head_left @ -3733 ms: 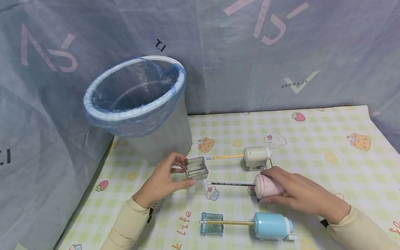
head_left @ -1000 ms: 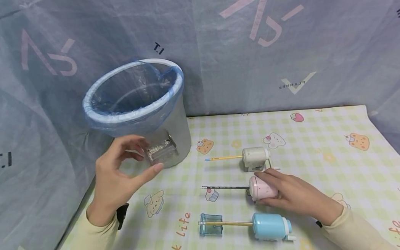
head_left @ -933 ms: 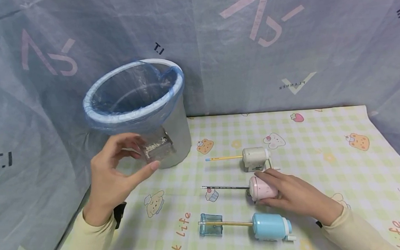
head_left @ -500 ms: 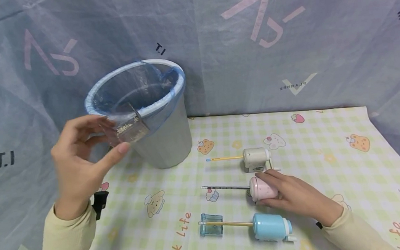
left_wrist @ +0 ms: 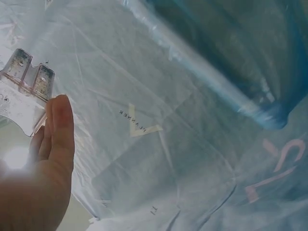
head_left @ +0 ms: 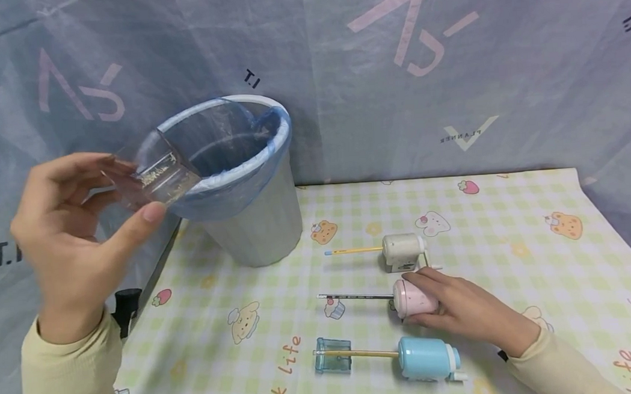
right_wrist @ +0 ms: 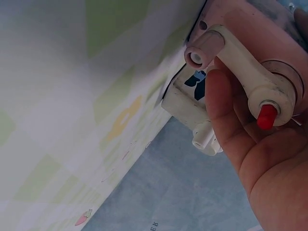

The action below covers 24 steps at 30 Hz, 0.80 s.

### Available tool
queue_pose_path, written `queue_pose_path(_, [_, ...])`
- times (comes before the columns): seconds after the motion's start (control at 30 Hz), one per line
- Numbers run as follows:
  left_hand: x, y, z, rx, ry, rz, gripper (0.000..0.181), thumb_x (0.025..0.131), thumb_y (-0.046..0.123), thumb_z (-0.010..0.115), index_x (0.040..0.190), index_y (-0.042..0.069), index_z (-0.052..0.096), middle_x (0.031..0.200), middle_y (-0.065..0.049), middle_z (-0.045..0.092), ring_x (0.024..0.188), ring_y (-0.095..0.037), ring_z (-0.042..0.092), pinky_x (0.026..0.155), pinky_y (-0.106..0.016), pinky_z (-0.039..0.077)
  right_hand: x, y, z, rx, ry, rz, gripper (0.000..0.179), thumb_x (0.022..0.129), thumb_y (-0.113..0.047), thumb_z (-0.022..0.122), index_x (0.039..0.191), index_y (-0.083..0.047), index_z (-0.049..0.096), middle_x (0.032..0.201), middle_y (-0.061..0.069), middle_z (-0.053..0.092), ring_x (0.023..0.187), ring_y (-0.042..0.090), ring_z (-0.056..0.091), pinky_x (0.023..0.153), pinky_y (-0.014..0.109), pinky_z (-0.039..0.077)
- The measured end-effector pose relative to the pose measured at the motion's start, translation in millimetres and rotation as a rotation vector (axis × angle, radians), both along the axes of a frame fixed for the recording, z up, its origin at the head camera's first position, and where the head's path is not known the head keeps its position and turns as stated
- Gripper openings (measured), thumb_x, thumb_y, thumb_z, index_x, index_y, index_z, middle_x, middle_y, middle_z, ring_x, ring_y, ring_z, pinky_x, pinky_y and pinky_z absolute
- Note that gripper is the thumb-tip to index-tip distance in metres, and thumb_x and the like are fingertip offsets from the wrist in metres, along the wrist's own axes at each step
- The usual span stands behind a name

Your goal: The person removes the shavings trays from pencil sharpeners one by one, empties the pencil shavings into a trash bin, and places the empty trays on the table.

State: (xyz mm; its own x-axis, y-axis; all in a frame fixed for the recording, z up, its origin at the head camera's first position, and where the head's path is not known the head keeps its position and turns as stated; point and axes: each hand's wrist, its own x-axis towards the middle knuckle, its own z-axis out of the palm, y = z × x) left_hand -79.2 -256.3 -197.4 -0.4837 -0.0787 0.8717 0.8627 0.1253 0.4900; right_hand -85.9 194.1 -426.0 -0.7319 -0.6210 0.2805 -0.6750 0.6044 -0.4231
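My left hand [head_left: 71,236] pinches a clear shavings drawer [head_left: 165,176] between thumb and fingers, tilted beside the near-left rim of the bin [head_left: 263,224]. Pale shavings show inside it. In the left wrist view the drawer [left_wrist: 21,91] is partly cut off by the frame edge. My right hand [head_left: 463,305] grips a pink crank pencil sharpener [head_left: 408,298] on the table, with a black pencil [head_left: 354,296] stuck in its front. From the right wrist, its cream crank [right_wrist: 240,62] with a red tip is seen beside my curled fingers.
Behind the pink sharpener stands a cream sharpener [head_left: 402,249] with a yellow pencil [head_left: 354,250]. Nearer me lies a blue sharpener [head_left: 425,357] holding a tan pencil [head_left: 376,353], whose end is over a teal drawer [head_left: 334,367]. A blue liner [head_left: 229,199] covers the bin's rim.
My left hand has carried the clear drawer from beside the pencils leftward and up to the bin's rim, tilting it. My right hand stays on the pink sharpener, which shifted slightly left earlier.
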Motion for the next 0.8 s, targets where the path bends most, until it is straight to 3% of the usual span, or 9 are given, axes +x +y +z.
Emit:
queue_pose_path(0.13, [-2.4, -3.7, 9.6, -0.038, 0.009, 0.026, 0.062, 0.071, -0.005, 0.095, 0.119, -0.022, 0.06, 0.109, -0.023, 0.071, 0.097, -0.027, 0.071, 0.086, -0.022, 0.058, 1.0, 0.3, -0.3, 0.003, 0.013, -0.007, 0.063, 0.09, -0.041, 0.088, 0.139, -0.009, 0.065, 0.117, -0.007, 0.062, 0.085, -0.002, 0.055, 0.068, 0.027, 0.053])
queue_pose_path(0.27, [-6.2, -5.2, 19.2, -0.057, 0.007, 0.059, 0.062, 0.07, -0.005, 0.095, 0.119, -0.021, 0.061, 0.108, -0.022, 0.071, 0.09, -0.024, 0.07, 0.085, -0.021, 0.058, 1.3, 0.9, -0.3, 0.001, 0.017, -0.004, 0.063, 0.09, -0.04, 0.088, 0.138, -0.009, 0.064, 0.117, -0.006, 0.062, 0.084, -0.002, 0.054, 0.067, 0.026, 0.053])
queue_pose_path(0.5, [-16.7, -11.6, 36.5, -0.244, -0.04, 0.294, 0.056, 0.076, 0.0, 0.092, 0.124, -0.012, 0.065, 0.111, -0.014, 0.073, 0.09, -0.018, 0.069, 0.088, -0.02, 0.057, 1.1, 0.9, -0.8, 0.004, 0.021, -0.007, 0.063, 0.09, -0.039, 0.089, 0.138, -0.008, 0.064, 0.118, -0.005, 0.063, 0.085, -0.002, 0.055, 0.068, 0.026, 0.053])
queue_pose_path(0.63, [-24.8, -16.8, 42.5, -0.297, -0.068, 0.357, 0.052, 0.078, 0.001, 0.091, 0.125, -0.005, 0.068, 0.112, -0.012, 0.073, 0.093, -0.017, 0.071, 0.09, -0.02, 0.057, 0.8, 0.3, -0.8, 0.0, 0.029, -0.004, 0.063, 0.089, -0.038, 0.089, 0.138, -0.007, 0.064, 0.117, -0.006, 0.063, 0.085, -0.002, 0.055, 0.067, 0.026, 0.053])
queue_pose_path(0.8, [-34.9, -23.0, 46.3, -0.331, -0.103, 0.393, 0.049, 0.081, 0.004, 0.091, 0.125, 0.002, 0.069, 0.114, -0.006, 0.074, 0.098, -0.016, 0.071, 0.091, -0.019, 0.057, 0.1, -0.4, -1.1, 0.0, 0.036, -0.004, 0.065, 0.088, -0.037, 0.09, 0.139, -0.006, 0.064, 0.116, -0.007, 0.063, 0.085, -0.001, 0.056, 0.068, 0.026, 0.054])
